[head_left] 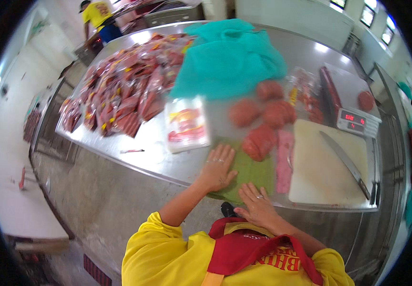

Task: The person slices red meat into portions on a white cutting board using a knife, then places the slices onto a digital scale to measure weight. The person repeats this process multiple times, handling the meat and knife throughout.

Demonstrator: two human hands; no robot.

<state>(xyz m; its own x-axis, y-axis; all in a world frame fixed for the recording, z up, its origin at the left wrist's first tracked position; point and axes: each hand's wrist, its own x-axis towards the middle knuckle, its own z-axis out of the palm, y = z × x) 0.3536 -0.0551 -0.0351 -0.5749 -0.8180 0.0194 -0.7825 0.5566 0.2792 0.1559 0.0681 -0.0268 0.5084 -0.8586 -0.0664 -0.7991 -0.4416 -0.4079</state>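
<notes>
A folded green cloth [257, 175] lies at the table's near edge. My left hand [218, 169] is spread flat on its left part, fingers pointing away from me. My right hand [258, 205] rests on its near right part, fingers also stretched out. Neither hand holds anything. Just beyond the cloth, touching its far edge, sits a rounded reddish meat piece [259, 143]. More such pieces [277, 113] are grouped behind it. Right of the cloth lies a narrow pink strip [284, 164], its kind unclear. A stack of printed plastic bags [187, 125] is beyond my left hand.
A long knife [346, 159] lies across a white cutting board [310, 176] at right, with a digital scale [358, 122] behind. Packed meat [125, 88] is heaped at left beside teal mesh cloth [229, 59]. A pen [132, 151] lies near the edge. Another person [98, 21] stands far left.
</notes>
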